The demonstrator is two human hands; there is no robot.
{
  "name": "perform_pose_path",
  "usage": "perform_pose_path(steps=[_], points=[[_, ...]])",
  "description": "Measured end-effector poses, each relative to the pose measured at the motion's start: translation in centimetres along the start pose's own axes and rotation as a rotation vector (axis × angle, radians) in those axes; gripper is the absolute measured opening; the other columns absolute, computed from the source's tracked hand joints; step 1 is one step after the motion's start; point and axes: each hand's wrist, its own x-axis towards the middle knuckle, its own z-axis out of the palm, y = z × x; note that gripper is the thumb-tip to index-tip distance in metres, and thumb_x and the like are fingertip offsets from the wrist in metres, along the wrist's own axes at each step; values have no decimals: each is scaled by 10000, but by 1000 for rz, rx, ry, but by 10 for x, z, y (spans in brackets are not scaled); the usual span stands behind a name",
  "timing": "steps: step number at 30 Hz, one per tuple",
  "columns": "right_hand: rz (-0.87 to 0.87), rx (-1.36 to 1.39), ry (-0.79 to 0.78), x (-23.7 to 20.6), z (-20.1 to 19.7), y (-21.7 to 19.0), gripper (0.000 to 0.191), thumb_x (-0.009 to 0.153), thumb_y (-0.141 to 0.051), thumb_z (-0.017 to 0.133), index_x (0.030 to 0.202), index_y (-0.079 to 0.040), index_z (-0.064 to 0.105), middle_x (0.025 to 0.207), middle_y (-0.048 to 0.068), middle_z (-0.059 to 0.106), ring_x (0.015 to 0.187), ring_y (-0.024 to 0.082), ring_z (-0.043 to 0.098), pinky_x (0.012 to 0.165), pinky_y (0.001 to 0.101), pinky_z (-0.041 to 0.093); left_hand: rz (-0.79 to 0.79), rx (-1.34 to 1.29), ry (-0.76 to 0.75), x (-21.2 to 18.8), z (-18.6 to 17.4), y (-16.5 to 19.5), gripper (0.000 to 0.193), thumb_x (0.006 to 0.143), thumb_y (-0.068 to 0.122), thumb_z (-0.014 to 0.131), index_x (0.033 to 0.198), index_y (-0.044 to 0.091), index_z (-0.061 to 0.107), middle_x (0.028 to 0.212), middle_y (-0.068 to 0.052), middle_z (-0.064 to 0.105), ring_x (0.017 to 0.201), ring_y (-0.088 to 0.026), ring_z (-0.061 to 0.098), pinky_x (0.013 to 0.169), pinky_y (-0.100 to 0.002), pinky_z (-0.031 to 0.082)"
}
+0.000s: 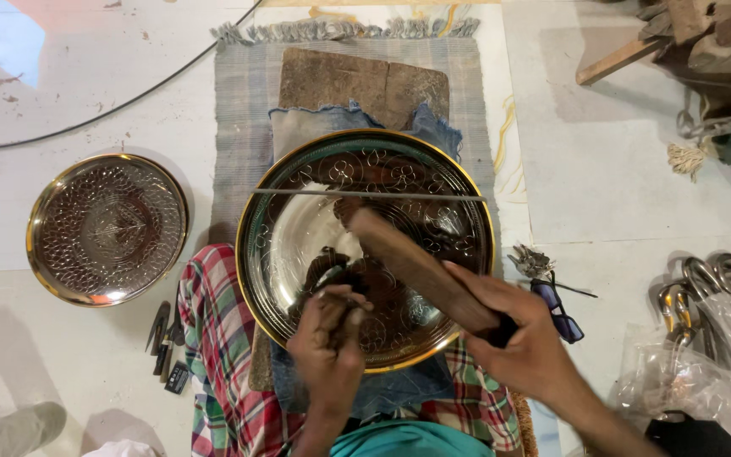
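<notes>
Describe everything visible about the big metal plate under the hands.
The big round plate looks like shiny metal with a gold-coloured rim and engraved floral patterns. It lies flat on blue cloth over the person's lap. The left hand holds a small tool on it; the right hand holds a wooden mallet above it.

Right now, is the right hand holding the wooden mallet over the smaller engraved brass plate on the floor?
No, the right hand holds the wooden mallet over the large engraved brass tray.

A pale, scuffed concrete floor (pixel 86 76) fills the view, crossed by a thin black cable (pixel 129 101). A striped grey woven mat with fringed edge (pixel 243 101) lies on it. Rough wooden pieces (pixel 687 34) sit top right; soft light falls top left.
</notes>
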Motion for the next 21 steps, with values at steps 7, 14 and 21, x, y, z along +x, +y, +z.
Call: perform_pose_path(steps=[7,14,21], points=[[91,425,321,-43,42,42,776,688,179,713,1432,39,542,1309,128,708,1114,139,686,958,280,554,166,413,-613,32,-19,13,552,747,-169,561,1246,40,671,960,-137,792,768,-196,777,638,-300,641],[30,360,329,-53,44,42,728,663,192,651,1378,78,577,1394,167,653,1240,155,619,1036,282,466,261,515,-695,42,-22,11,657,655,-103,618,1279,98,667,902,-166,767,641,-258,739,541,-392,575],[41,-262,285,-66,20,27,710,723,26,739,1405,-160,669,1264,83,764,952,82,712,863,210,565,263,571,-698,41,-22,2,429,742,-104,615,1122,80,693,868,-147,778,656,-241,755,546,-371,572]])
